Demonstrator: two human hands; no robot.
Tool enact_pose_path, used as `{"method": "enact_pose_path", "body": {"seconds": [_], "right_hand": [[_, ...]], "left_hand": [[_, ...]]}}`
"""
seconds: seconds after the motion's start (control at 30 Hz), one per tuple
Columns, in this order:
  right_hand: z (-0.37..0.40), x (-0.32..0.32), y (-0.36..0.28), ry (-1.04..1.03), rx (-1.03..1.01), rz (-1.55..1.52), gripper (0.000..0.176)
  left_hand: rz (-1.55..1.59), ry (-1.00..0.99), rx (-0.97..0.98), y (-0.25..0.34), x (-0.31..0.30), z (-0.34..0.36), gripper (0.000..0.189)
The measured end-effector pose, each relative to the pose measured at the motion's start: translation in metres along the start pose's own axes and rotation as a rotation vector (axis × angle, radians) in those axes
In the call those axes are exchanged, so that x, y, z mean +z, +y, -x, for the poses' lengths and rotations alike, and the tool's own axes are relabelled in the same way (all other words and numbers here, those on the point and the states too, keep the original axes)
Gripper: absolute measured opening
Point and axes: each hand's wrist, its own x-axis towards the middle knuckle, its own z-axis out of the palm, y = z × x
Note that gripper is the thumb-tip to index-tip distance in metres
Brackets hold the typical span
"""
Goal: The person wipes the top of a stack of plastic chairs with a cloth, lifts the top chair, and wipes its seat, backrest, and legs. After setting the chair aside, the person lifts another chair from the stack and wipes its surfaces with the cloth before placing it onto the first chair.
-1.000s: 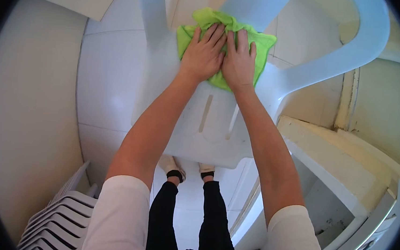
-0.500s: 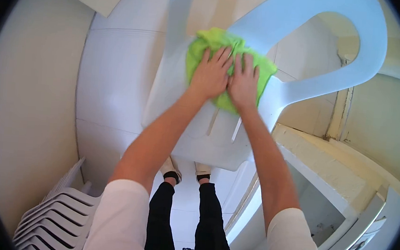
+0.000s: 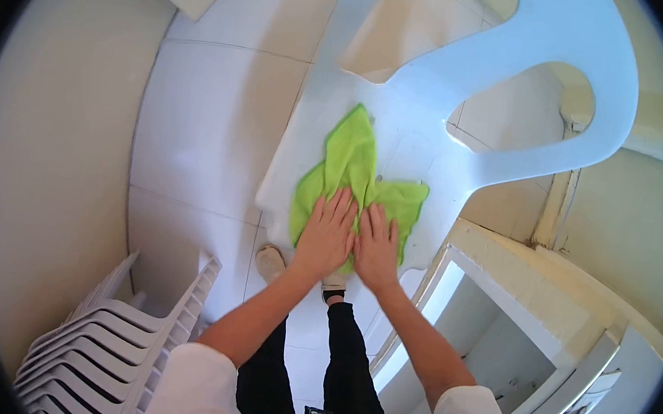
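A bright green cloth (image 3: pixel 351 158) lies spread and wrinkled on the seat of a white plastic chair (image 3: pixel 422 140). My left hand (image 3: pixel 327 232) rests flat on the cloth near the seat's front edge, fingers stretched forward. Beside it my right hand (image 3: pixel 376 245) presses on the cloth too, fingers extended, the two thumbs close together. Both palms hide part of the cloth. The chair's back with its large openings rises at the upper right.
A stack of white plastic chairs (image 3: pixel 102 345) stands at the lower left, by a wall (image 3: pixel 57 131). To the right is an open white cabinet (image 3: pixel 492 344). Light tiles (image 3: pixel 206 119) cover the floor, and my shoe (image 3: pixel 270 263) shows below the seat.
Both hands have drawn back toward my body across the seat, pulling the cloth along from near the backrest to the front edge. The cloth now trails in a point behind the fingers.
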Motion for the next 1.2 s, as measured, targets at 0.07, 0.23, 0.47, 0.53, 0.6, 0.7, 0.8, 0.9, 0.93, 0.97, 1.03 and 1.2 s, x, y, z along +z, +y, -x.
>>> {"method": "enact_pose_path", "body": {"seconds": [0.07, 0.23, 0.47, 0.53, 0.6, 0.7, 0.8, 0.9, 0.93, 0.97, 1.03, 1.2], "right_hand": [[0.012, 0.006, -0.010, 0.030, -0.024, -0.070, 0.058], [-0.091, 0.004, -0.009, 0.244, 0.060, 0.025, 0.055], [-0.217, -0.012, -0.023, 0.521, -0.117, -0.027, 0.044], [-0.201, -0.010, -0.022, 0.446, -0.188, -0.046, 0.045], [-0.172, -0.009, -0.019, 0.302, -0.314, -0.077, 0.047], [-0.117, -0.004, -0.016, 0.099, -0.449, -0.088, 0.045], [-0.101, -0.005, -0.023, 0.119, -0.436, -0.193, 0.044], [-0.151, -0.004, -0.022, 0.261, -0.321, -0.145, 0.047], [-0.171, -0.008, -0.021, 0.326, -0.266, -0.081, 0.048], [-0.186, -0.012, -0.019, 0.389, -0.209, -0.014, 0.049], [-0.205, -0.015, -0.010, 0.443, -0.190, 0.015, 0.050], [-0.156, -0.009, 0.020, 0.447, 0.066, 0.085, 0.059]], "left_hand": [[0.047, 0.041, -0.069, 0.000, 0.000, 0.024, 0.056], [-0.124, 0.177, -0.117, -0.043, -0.021, -0.036, 0.056], [-0.392, 0.388, -0.010, -0.105, -0.043, -0.119, 0.057], [-0.307, 0.352, -0.071, -0.093, -0.040, -0.099, 0.058], [-0.173, 0.289, -0.160, -0.071, -0.033, -0.067, 0.060], [-0.056, 0.124, -0.231, -0.037, -0.021, -0.005, 0.062], [-0.078, 0.135, -0.218, -0.034, -0.021, 0.008, 0.058], [-0.226, 0.196, -0.081, -0.066, -0.026, -0.041, 0.054], [-0.237, 0.254, -0.045, -0.077, -0.032, -0.065, 0.054], [-0.244, 0.312, -0.009, -0.083, -0.038, -0.086, 0.053], [-0.240, 0.355, 0.012, -0.089, -0.041, -0.108, 0.054], [-0.164, 0.241, -0.001, -0.056, -0.012, -0.095, 0.060]]}}
